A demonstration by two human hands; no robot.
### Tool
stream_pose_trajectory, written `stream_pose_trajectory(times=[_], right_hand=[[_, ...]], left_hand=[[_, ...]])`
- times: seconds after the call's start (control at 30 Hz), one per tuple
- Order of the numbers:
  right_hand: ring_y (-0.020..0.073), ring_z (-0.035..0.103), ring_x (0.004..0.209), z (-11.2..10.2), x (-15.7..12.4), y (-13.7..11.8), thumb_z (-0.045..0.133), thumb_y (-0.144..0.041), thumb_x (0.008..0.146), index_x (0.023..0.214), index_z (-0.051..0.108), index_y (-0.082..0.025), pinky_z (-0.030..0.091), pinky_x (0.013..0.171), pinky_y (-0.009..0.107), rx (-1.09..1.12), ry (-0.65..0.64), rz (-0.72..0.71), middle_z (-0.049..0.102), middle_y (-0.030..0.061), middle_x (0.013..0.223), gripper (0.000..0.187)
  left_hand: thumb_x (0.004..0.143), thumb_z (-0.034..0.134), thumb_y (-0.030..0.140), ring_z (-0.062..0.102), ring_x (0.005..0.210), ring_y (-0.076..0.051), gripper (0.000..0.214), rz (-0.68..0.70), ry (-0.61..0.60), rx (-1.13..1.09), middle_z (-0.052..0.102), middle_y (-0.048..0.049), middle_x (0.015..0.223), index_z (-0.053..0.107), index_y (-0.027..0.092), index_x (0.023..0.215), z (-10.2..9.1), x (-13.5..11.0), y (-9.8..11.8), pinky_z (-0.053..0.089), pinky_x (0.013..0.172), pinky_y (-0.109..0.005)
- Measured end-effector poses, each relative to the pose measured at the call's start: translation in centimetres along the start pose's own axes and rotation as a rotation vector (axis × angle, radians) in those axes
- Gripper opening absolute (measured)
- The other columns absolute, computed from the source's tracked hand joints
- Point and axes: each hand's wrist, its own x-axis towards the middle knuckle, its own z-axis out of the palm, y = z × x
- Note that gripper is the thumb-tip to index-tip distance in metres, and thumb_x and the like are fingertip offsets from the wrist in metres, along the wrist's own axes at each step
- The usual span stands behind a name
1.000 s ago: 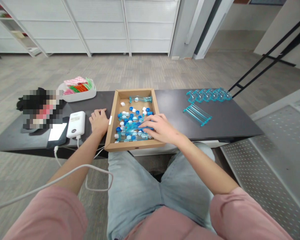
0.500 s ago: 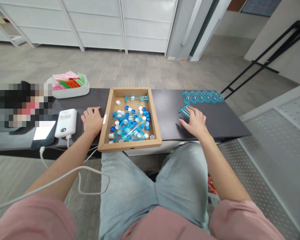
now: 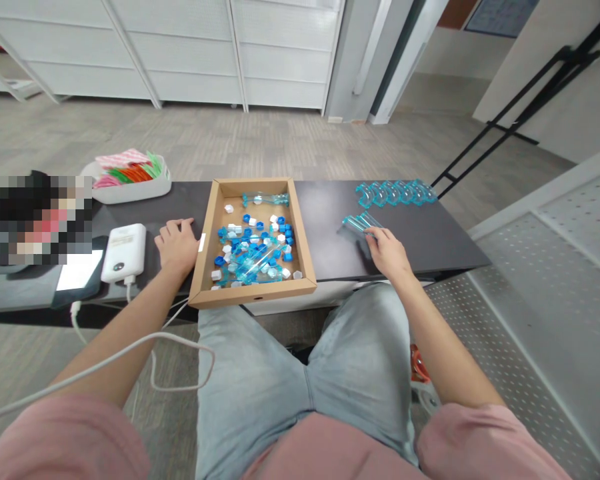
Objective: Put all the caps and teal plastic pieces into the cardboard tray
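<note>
My right hand [image 3: 387,252] is closed on the near end of a transparent blue plastic piece [image 3: 360,222] with long parallel edges. The piece lies tilted at or just above the dark tabletop; whether it touches cannot be told. Farther back, a row of transparent blue curved plastic pieces [image 3: 395,193] stands close together. My left hand [image 3: 177,247] rests on the table with fingers spread, holding nothing, beside the left wall of a cardboard box [image 3: 307,267]. Inside the box are blue and white hexagonal pieces [image 3: 219,261] and more transparent blue plastic parts [image 3: 253,260].
A white power bank [image 3: 124,253] with a cable and a phone [image 3: 80,270] with a bright screen lie at left. Behind them stands a white bin [image 3: 135,193] of colourful strips. A white cable [image 3: 180,337] loops over my left forearm. Black metal bars [image 3: 460,173] rise beyond the right end.
My right hand has gone from spread fingers over the transparent blue piece to gripping its near end. More of the piece shows now. My left hand stays beside the box.
</note>
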Motion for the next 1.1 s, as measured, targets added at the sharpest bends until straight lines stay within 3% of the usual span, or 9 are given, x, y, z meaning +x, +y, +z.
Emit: stream_pose_trajectory(times=[0.13,0.27,0.4,0.57,0.67,0.73,0.83,0.9,1.1], right_hand=[[0.0395,0.075,0.135,0.0,0.4,-1.2,0.047,-0.038,0.115,0.139,0.080,-0.027,0.058,0.115,0.058,0.088,0.073,-0.005,0.082,0.0177,0.141,0.042],[0.0384,0.072,0.136,0.1,1.6,-5.4,0.051,-0.041,0.116,0.133,0.082,-0.029,0.054,0.119,0.059,0.232,0.174,-0.152,0.081,0.0154,0.138,0.037],[0.0338,0.074,0.130,1.5,5.1,-12.6,0.053,-0.038,0.119,0.135,0.083,-0.028,0.058,0.117,0.051,0.407,0.067,-0.413,0.076,0.0138,0.136,0.035],[0.0313,0.070,0.134,6.0,11.2,-22.1,0.065,-0.031,0.116,0.135,0.083,-0.025,0.054,0.125,0.050,0.410,-0.135,-0.544,0.071,0.0121,0.139,0.027],[0.0315,0.065,0.144,7.9,13.3,-26.0,0.071,-0.025,0.111,0.140,0.080,-0.022,0.049,0.130,0.051,0.395,-0.256,-0.610,0.065,0.0140,0.151,0.030],[0.0358,0.058,0.153,8.1,13.7,-27.1,0.075,-0.026,0.109,0.144,0.078,-0.023,0.046,0.131,0.057,0.365,-0.277,-0.638,0.059,0.0161,0.164,0.035],[0.0399,0.053,0.158,6.8,13.2,-25.9,0.072,-0.031,0.112,0.147,0.076,-0.025,0.041,0.131,0.063,0.331,-0.232,-0.644,0.056,0.0176,0.170,0.036],[0.0403,0.055,0.155,5.3,12.4,-22.9,0.068,-0.034,0.113,0.147,0.076,-0.025,0.040,0.130,0.064,0.303,-0.183,-0.623,0.061,0.0173,0.166,0.035],[0.0459,0.061,0.145,1.0,8.4,-7.1,0.070,-0.047,0.106,0.147,0.078,-0.027,0.048,0.121,0.068,0.084,-0.030,-0.293,0.067,0.0200,0.158,0.046]], left_hand=[[0.116,0.039,0.034,0.050,0.154,-0.051,0.067,-0.013,-0.003,0.022,0.049,-0.0357,0.166,0.056,0.007,0.174,-0.3,-0.2,0.4,0.040,0.128,-0.061],[0.116,0.044,0.035,0.050,0.155,-0.050,0.066,-0.020,-0.011,0.041,0.049,-0.0336,0.168,0.056,0.008,0.175,-0.4,-0.2,0.6,0.041,0.129,-0.060],[0.116,0.044,0.037,0.050,0.152,-0.051,0.067,-0.014,0.004,0.035,0.050,-0.0321,0.168,0.057,0.008,0.175,-0.1,-0.1,0.4,0.041,0.128,-0.063],[0.115,0.043,0.036,0.049,0.154,-0.051,0.067,-0.019,-0.001,0.021,0.051,-0.0316,0.168,0.056,0.008,0.175,-0.3,-0.2,0.5,0.041,0.129,-0.061],[0.114,0.045,0.036,0.049,0.155,-0.050,0.068,-0.033,-0.010,0.007,0.051,-0.0309,0.169,0.056,0.008,0.175,-0.6,-0.3,0.8,0.040,0.130,-0.060],[0.113,0.045,0.035,0.048,0.155,-0.050,0.068,-0.034,-0.009,0.000,0.051,-0.0303,0.169,0.056,0.008,0.175,-0.8,-0.4,0.9,0.039,0.130,-0.060],[0.112,0.044,0.032,0.048,0.155,-0.050,0.068,-0.030,-0.008,0.002,0.051,-0.0306,0.169,0.057,0.007,0.175,-0.8,-0.4,0.9,0.039,0.130,-0.060],[0.112,0.045,0.032,0.048,0.155,-0.050,0.069,-0.029,-0.007,0.006,0.051,-0.0308,0.170,0.056,0.008,0.175,-0.6,-0.3,0.8,0.039,0.129,-0.061],[0.113,0.043,0.039,0.048,0.153,-0.052,0.071,-0.012,0.014,-0.007,0.050,-0.0313,0.169,0.057,0.007,0.174,0.2,0.0,0.4,0.039,0.127,-0.064]])
